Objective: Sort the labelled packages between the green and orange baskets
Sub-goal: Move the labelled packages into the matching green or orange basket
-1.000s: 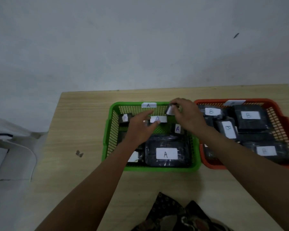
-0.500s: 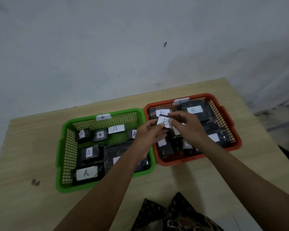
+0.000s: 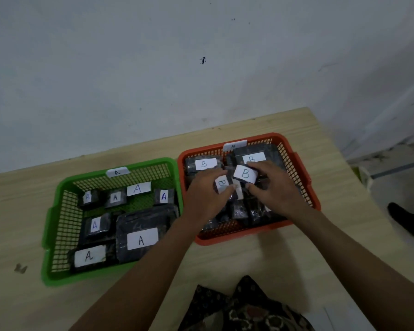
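Observation:
A green basket (image 3: 58, 211) tagged A holds several black packages with white A labels. To its right an orange basket (image 3: 304, 180) tagged B holds several black packages labelled B. Both my hands are over the orange basket. My right hand (image 3: 275, 189) pinches a small black package labelled B (image 3: 245, 174) between fingers and thumb. My left hand (image 3: 208, 194) lies beside it with curled fingers on another B-labelled package (image 3: 221, 183); whether it grips that one is unclear. The hands hide the packages under them.
Both baskets stand side by side on a light wooden table (image 3: 22, 295) against a grey wall. Patterned cloth (image 3: 244, 306) shows at the bottom edge. A small dark scrap (image 3: 20, 268) lies on the table at the left. Floor lies beyond the table's right edge.
My right hand carried a small package from the green basket over into the orange basket. My left hand followed it across. The view swung right.

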Motion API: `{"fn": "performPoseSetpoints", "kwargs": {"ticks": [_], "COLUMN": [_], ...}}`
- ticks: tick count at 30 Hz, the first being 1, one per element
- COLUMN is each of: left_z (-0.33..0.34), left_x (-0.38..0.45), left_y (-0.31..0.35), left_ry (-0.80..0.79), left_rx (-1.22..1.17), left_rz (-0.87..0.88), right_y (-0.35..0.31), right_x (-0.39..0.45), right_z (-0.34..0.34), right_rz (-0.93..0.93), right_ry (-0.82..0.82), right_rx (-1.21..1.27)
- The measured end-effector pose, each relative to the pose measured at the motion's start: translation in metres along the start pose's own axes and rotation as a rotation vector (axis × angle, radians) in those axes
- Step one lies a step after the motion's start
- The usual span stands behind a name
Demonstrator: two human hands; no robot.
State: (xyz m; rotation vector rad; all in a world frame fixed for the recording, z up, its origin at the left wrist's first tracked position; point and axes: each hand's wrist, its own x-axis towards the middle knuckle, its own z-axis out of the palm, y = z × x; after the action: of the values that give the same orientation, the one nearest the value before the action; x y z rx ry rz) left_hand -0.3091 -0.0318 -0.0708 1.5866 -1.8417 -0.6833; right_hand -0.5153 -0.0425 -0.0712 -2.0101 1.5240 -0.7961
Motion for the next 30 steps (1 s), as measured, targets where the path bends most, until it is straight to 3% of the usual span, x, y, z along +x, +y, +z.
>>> {"fn": "performPoseSetpoints", "kwargs": {"ticks": [3, 7, 17, 23, 27, 30], "left_z": [0.011, 0.021, 0.022, 0.01, -0.019, -0.051], "left_x": [0.003, 0.006, 0.007, -0.004, -0.026, -0.046], "left_y": [0.0, -0.006, -0.011, -0.011, -0.028, -0.054], "left_ry": [-0.068, -0.214, -0.225, -0.157, -0.075, -0.023], "left_rx": [0.176, 0.272, 0.273, 0.225, 0.208, 0.246], "left_rz": [0.122, 0.093, 0.108, 0.166, 0.132, 0.08], "right_y": [0.02, 0.03, 0.037, 0.018, -0.018, -0.054], "right_x": [-0.006, -0.008, -0.005, -0.008, -0.007, -0.002], "right_z": [-0.01, -0.01, 0.003, 0.008, 0.025, 0.048], "right_rz": [0.055, 0.093, 0.178, 0.095, -0.014, -0.094], "right_ry": [-0.067, -0.17, -0.307, -0.101, 0.056, 0.055], "right_rx": [-0.078, -0.133, -0.16, -0.288, -0.211, -0.141]}}
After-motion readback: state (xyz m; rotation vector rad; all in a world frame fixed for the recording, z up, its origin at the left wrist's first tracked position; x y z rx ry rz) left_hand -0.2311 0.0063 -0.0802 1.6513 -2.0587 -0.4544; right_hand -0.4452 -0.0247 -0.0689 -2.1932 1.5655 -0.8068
